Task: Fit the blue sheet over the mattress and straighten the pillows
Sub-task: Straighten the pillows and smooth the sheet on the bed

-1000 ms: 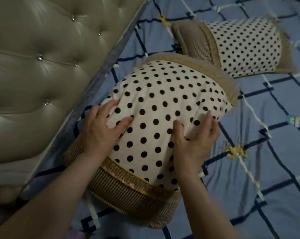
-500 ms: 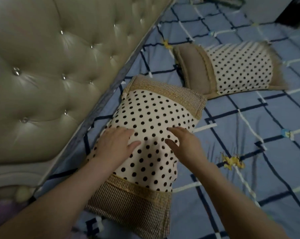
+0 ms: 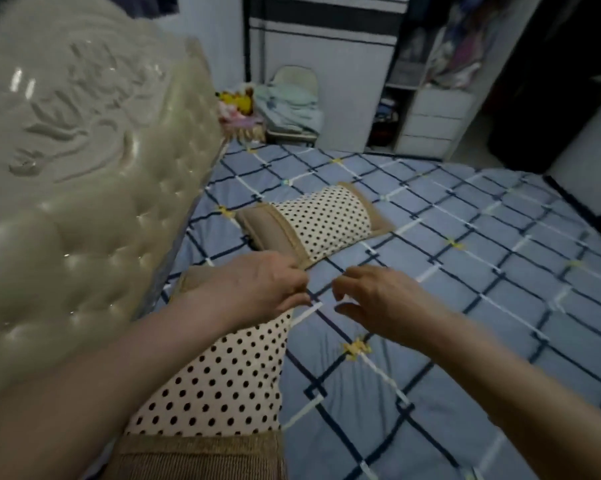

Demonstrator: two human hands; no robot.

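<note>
The blue checked sheet [image 3: 413, 271] covers the mattress. A polka-dot pillow [image 3: 223, 382] with brown woven ends lies flat beside the headboard, partly under my left forearm. A second polka-dot pillow [image 3: 323, 220] lies farther up the bed, skewed at an angle. My left hand [image 3: 261, 289] hovers over the near pillow's far end, fingers loosely curled and holding nothing. My right hand [image 3: 378, 303] hangs above the sheet just right of it, fingers relaxed and empty. Both hands are raised off the bedding.
The padded cream headboard [image 3: 84, 202] runs along the left. Beyond the bed stand a chair with folded laundry [image 3: 292, 109], soft toys [image 3: 236, 105], a white drawer unit [image 3: 430, 119] and an open wardrobe.
Both hands have lifted off the near pillow, which now lies flat beside the headboard. My view has swung up, bringing the room beyond the bed into sight.
</note>
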